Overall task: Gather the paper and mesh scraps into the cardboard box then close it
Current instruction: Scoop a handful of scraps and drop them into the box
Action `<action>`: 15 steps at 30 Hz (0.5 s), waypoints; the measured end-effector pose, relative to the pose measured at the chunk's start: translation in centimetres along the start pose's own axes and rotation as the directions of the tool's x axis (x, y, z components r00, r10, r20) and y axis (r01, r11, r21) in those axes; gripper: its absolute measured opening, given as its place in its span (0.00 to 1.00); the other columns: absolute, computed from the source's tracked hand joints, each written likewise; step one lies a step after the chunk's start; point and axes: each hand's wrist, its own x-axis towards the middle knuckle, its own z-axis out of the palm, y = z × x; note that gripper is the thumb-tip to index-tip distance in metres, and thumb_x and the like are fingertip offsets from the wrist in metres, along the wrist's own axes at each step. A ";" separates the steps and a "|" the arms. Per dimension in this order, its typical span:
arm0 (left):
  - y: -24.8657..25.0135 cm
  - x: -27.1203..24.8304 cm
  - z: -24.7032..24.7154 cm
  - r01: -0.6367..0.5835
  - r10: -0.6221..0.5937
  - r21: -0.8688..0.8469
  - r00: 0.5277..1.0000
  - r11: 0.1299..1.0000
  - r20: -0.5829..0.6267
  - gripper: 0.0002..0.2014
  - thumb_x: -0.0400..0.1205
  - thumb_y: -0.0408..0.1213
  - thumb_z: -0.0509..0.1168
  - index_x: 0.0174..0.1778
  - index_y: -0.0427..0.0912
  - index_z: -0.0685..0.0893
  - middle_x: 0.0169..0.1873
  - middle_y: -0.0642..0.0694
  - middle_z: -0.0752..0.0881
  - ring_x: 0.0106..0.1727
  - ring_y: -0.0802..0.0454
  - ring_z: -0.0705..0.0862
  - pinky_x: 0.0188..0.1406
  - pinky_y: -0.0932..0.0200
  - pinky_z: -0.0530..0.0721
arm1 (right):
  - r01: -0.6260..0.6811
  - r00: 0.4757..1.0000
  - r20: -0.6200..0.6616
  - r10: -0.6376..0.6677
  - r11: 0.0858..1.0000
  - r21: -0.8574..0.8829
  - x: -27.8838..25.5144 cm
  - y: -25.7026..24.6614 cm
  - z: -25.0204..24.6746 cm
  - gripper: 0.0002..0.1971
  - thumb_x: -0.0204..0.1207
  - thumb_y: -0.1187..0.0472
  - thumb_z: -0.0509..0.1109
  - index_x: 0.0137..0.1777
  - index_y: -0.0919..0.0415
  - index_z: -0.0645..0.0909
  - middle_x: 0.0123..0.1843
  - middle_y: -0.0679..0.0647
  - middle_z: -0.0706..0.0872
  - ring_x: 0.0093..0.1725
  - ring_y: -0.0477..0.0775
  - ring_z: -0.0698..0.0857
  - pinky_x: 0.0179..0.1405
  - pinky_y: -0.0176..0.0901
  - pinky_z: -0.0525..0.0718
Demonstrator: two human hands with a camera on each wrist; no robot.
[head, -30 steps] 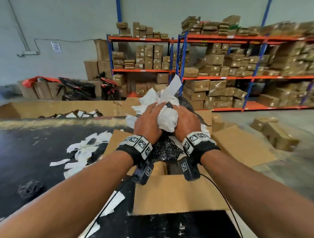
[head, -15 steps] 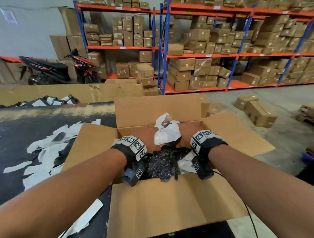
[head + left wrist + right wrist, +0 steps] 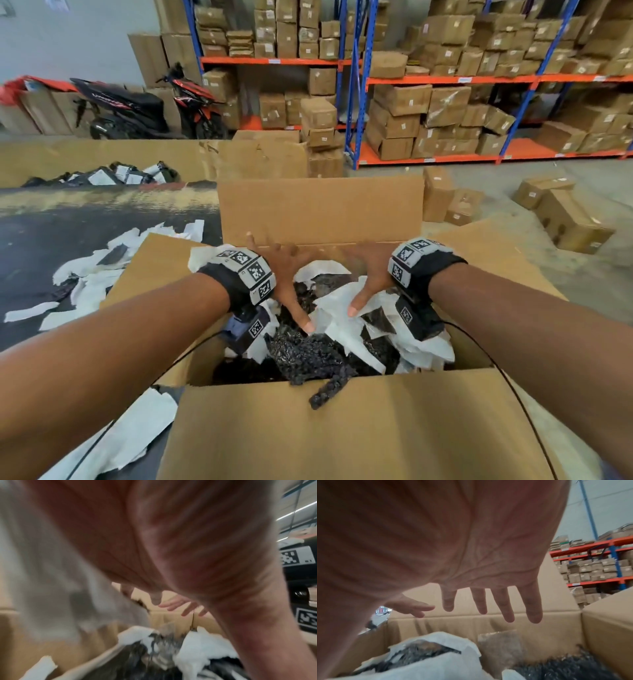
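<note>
An open cardboard box (image 3: 318, 212) stands in front of me with all its flaps up or spread. Inside lie white paper scraps (image 3: 342, 308) and black mesh scraps (image 3: 308, 356); one mesh strip hangs over the near edge. My left hand (image 3: 287, 274) and right hand (image 3: 368, 274) hover above the heap with fingers spread, holding nothing. The right wrist view shows the right hand (image 3: 479, 599) with straight fingers over the paper scraps (image 3: 440, 666) and the box wall (image 3: 488, 626). The left wrist view is blurred; paper scraps (image 3: 202, 642) lie below the palm.
More white paper scraps (image 3: 92, 274) lie on the dark mat (image 3: 51, 233) left of the box, and some beside its near left corner (image 3: 137, 431). Small cartons (image 3: 565, 219) sit on the floor at the right. Shelves (image 3: 445, 78) of boxes stand behind.
Both hands lowered a bundle of paper and mesh into the box, then let it go and spread open above the heap. The head view tilted downward.
</note>
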 end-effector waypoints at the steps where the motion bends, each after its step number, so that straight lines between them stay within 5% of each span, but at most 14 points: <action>1: 0.4 0.6 0.5 -0.025 0.028 -0.052 0.998 0.998 0.049 0.74 0.51 0.76 0.79 0.85 0.70 0.36 0.88 0.50 0.51 0.88 0.39 0.52 0.77 0.19 0.42 | 0.028 0.999 0.023 -0.028 1.000 0.006 0.9 0.8 0.6 0.64 0.50 0.29 0.86 0.85 0.34 0.55 0.85 0.39 0.65 0.82 0.51 0.69 0.80 0.60 0.69; 4: 0.7 3.5 3.4 0.018 0.002 -0.100 0.982 0.995 0.190 0.81 0.50 0.69 0.84 0.84 0.64 0.27 0.89 0.50 0.40 0.89 0.41 0.44 0.84 0.29 0.53 | -0.074 0.986 0.143 0.082 0.996 -0.057 3.2 2.4 2.8 0.72 0.44 0.25 0.84 0.86 0.32 0.43 0.90 0.43 0.47 0.88 0.57 0.54 0.82 0.68 0.61; 7: -0.3 5.9 7.7 0.131 -0.086 -0.134 0.949 0.982 0.303 0.85 0.44 0.73 0.82 0.82 0.63 0.24 0.89 0.47 0.47 0.89 0.40 0.53 0.83 0.34 0.61 | -0.142 0.937 0.293 0.193 0.972 -0.187 5.2 4.2 6.5 0.73 0.48 0.25 0.82 0.88 0.39 0.39 0.90 0.51 0.43 0.87 0.64 0.53 0.81 0.71 0.62; 11: -2.2 7.5 10.5 0.155 -0.056 -0.275 0.940 0.949 0.335 0.80 0.36 0.75 0.82 0.86 0.60 0.52 0.82 0.56 0.70 0.81 0.48 0.71 0.80 0.44 0.71 | -0.245 0.936 0.202 0.287 0.947 -0.208 7.6 8.7 13.3 0.57 0.59 0.28 0.78 0.87 0.43 0.57 0.88 0.59 0.60 0.79 0.74 0.68 0.71 0.73 0.74; 13: -3.1 8.2 10.2 0.138 -0.048 -0.233 0.933 0.963 0.356 0.72 0.41 0.71 0.84 0.83 0.56 0.62 0.79 0.54 0.75 0.79 0.49 0.74 0.79 0.46 0.73 | -0.315 0.923 0.160 0.350 0.926 -0.210 7.1 9.3 13.7 0.52 0.70 0.35 0.75 0.88 0.52 0.54 0.89 0.62 0.53 0.83 0.72 0.61 0.78 0.70 0.67; 15: -3.4 7.9 9.1 0.128 -0.081 -0.122 0.940 0.984 0.331 0.65 0.51 0.65 0.86 0.83 0.49 0.64 0.78 0.47 0.76 0.77 0.45 0.76 0.78 0.48 0.74 | -0.292 0.932 0.156 0.329 0.931 -0.216 5.9 8.6 11.4 0.60 0.63 0.29 0.75 0.89 0.51 0.48 0.89 0.58 0.54 0.84 0.65 0.62 0.81 0.65 0.64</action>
